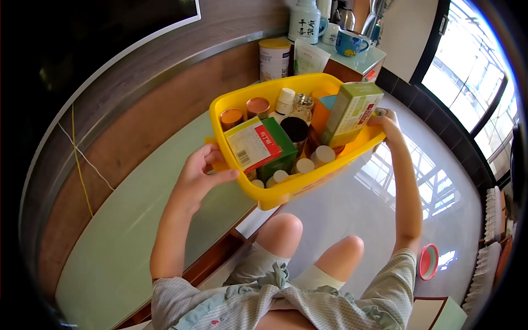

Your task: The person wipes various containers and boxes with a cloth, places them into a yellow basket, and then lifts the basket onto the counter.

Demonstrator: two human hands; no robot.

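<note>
A yellow plastic basket is held up in front of me, tilted, with several bottles, jars and boxes in it. My left hand grips its near left end, thumb over the rim. At the right end my right hand is closed round the rim, its fingers partly hidden. Inside lie a green and yellow box, a taller green box standing on the right, a dark-lidded jar, a white-capped bottle, two orange-lidded jars and several pale-capped bottles along the near side.
A green glass-topped cabinet runs along the left wall. On it at the back stand a tin with a yellow lid, a pouch, a large jug and a blue mug. A pink bowl lies on the floor at right.
</note>
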